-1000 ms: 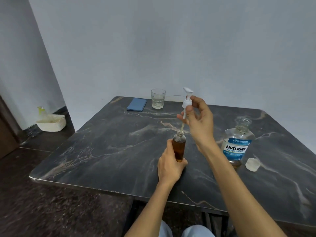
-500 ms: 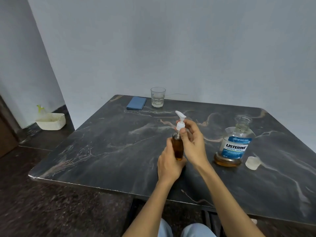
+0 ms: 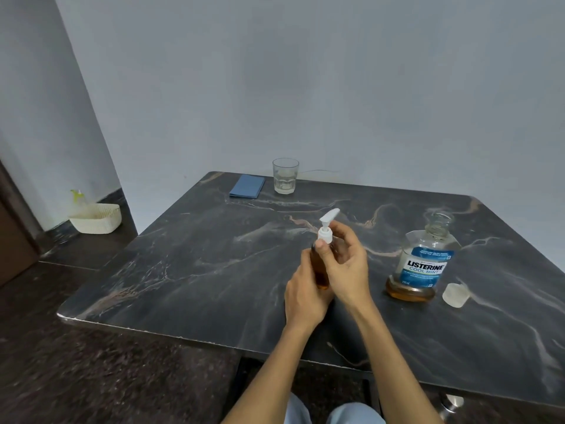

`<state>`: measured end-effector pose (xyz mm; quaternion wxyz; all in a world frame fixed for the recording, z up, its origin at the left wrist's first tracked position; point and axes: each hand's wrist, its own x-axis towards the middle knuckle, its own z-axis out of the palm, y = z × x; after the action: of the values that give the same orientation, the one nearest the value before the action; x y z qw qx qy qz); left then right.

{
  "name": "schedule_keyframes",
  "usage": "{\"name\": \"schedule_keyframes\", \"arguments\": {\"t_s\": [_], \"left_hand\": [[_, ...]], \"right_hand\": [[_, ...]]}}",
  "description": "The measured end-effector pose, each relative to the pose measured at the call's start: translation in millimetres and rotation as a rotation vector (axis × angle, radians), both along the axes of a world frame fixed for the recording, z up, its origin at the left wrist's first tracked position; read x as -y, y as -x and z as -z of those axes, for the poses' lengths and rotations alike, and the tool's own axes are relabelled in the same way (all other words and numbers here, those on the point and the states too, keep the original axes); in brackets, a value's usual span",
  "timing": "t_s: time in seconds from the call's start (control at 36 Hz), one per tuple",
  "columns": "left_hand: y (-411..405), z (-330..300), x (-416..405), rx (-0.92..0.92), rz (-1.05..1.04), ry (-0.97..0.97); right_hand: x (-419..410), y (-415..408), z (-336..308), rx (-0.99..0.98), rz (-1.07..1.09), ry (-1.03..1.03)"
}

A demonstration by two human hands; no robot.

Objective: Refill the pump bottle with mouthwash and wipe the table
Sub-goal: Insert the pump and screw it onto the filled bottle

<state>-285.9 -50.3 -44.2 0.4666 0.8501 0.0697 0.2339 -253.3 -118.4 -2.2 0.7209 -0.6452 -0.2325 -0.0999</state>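
A small amber pump bottle (image 3: 320,272) stands on the dark marble table (image 3: 195,270) near its middle. My left hand (image 3: 307,293) grips the bottle's body from the near side. The white pump head (image 3: 326,229) sits on the bottle's neck, and my right hand (image 3: 345,264) pinches its collar with thumb and fingers. To the right stands the mouthwash bottle (image 3: 423,261), uncapped, with a little amber liquid at its bottom. Its clear cap (image 3: 456,295) lies on the table beside it. A folded blue cloth (image 3: 247,186) lies at the far edge.
A drinking glass (image 3: 285,175) stands at the table's far edge next to the cloth. On the floor at the left sits a white basket (image 3: 97,221) with a spray bottle in it. A wall runs behind the table.
My right hand has brought the pump head down from above the bottle, sliding its tube inside, and now holds it on the neck. The left hand has kept its grip.
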Motion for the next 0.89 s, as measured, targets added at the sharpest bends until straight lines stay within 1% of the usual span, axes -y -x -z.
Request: {"name": "schedule_keyframes", "arguments": {"t_s": [0.19,0.33,0.39,0.47,0.64,0.69,0.83,0.89], "left_hand": [[-1.9,0.2,-0.8,-0.02,0.003,0.008],[-5.2,4.1,-1.3,-0.026,-0.013,-0.018],[-6.3,5.3,-1.5,-0.036,-0.013,-0.021],[-7.1,5.6,-1.9,-0.046,-0.015,-0.019],[-8.4,6.5,-2.5,-0.056,-0.011,-0.014],[-8.9,6.6,-2.7,-0.057,-0.013,-0.015],[-8.0,6.4,-2.8,-0.077,-0.002,-0.013],[-7.8,6.0,-3.1,-0.089,0.001,-0.007]], "right_hand": [[3.8,-3.4,-1.4,-0.101,-0.018,-0.002],[6.4,-3.8,-4.6,-0.083,-0.087,0.005],[7.1,-5.1,-4.4,-0.096,-0.075,0.021],[8.3,-5.7,-3.9,-0.067,-0.06,0.03],[7.5,-8.2,-4.4,-0.066,0.019,-0.013],[7.4,-9.4,-5.5,-0.083,-0.005,-0.018],[13.0,-15.6,-8.3,-0.115,-0.136,0.061],[14.1,-15.4,-10.0,-0.108,-0.134,0.099]]}}
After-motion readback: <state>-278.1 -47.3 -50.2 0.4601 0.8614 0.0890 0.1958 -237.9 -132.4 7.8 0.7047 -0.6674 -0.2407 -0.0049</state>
